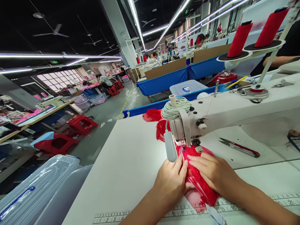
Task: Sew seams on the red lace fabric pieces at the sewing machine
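Note:
Red lace fabric lies under the needle and presser foot of a white sewing machine. My left hand is closed on the fabric's left edge, fingertips just in front of the foot, with its thumb lower down by the cloth. On the right side of the fabric, my right hand rests with fingers stretched out flat; its thumb is hidden. More red cloth spreads behind the machine head. A pale strip hangs from the fabric's near end.
Thread snips lie right of the needle area. A printed ruler runs along the table's front edge. A small lamp hangs left of the needle. Red thread cones stand above the machine. Clear plastic bins sit at lower left.

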Demonstrator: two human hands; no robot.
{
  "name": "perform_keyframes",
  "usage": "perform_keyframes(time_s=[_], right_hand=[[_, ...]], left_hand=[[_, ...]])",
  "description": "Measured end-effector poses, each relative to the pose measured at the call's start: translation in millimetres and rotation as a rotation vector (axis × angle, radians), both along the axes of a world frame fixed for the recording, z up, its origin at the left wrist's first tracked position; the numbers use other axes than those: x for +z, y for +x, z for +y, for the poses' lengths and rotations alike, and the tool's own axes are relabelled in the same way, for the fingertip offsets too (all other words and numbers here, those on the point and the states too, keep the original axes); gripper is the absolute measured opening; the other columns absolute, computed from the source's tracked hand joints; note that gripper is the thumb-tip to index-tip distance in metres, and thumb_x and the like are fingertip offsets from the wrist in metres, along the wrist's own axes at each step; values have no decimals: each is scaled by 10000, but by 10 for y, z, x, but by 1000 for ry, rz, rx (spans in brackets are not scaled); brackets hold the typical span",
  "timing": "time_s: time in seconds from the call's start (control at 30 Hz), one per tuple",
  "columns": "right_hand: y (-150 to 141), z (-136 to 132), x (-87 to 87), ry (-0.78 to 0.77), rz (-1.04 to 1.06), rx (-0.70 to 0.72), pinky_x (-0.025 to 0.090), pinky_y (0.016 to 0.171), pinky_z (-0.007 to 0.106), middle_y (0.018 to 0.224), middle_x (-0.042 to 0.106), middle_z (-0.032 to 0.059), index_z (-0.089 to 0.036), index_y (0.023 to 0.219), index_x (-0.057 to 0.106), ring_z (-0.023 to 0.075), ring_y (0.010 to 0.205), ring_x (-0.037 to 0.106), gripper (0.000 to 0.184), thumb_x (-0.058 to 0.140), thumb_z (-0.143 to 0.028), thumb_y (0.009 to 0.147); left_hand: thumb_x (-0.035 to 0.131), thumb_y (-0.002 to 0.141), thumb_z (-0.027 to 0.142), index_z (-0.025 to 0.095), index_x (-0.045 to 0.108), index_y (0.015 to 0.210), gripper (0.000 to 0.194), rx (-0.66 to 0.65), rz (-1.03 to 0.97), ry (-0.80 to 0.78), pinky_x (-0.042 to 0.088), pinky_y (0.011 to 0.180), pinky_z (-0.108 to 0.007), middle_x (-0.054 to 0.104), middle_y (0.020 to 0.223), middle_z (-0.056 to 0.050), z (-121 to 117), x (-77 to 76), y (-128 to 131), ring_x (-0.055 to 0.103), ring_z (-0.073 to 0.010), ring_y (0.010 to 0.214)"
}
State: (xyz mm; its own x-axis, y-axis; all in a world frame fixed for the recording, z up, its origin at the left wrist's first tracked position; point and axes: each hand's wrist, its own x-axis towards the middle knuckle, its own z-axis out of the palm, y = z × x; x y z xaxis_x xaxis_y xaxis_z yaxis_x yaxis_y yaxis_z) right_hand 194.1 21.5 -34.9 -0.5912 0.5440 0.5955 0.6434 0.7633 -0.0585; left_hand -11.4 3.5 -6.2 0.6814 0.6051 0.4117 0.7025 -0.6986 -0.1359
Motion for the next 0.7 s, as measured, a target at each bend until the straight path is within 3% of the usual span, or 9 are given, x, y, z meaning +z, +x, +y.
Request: perform_keyframes(time_s=[0.27, 0.7], right_hand=[[13, 1, -9, -25, 1, 9, 546, 701, 335, 1036, 737, 33, -143, 1072, 677, 203, 825, 638, 392, 435, -8, 795], [1, 39, -4, -32, 23, -13, 523, 684, 317, 1011, 742, 32, -164, 1060, 691, 198, 800, 615, 386, 460, -21, 786]], left_hand=[[395, 946, 593, 46, 622, 1153, 628, 0, 41, 0, 547, 671, -378, 657, 1145, -205, -1, -34, -1, 642, -278, 914], [346, 961, 591, 48, 606, 1212, 652, 29, 121, -18, 537, 706, -399, 634, 1202, -223, 9, -39, -28, 639, -302, 965]])
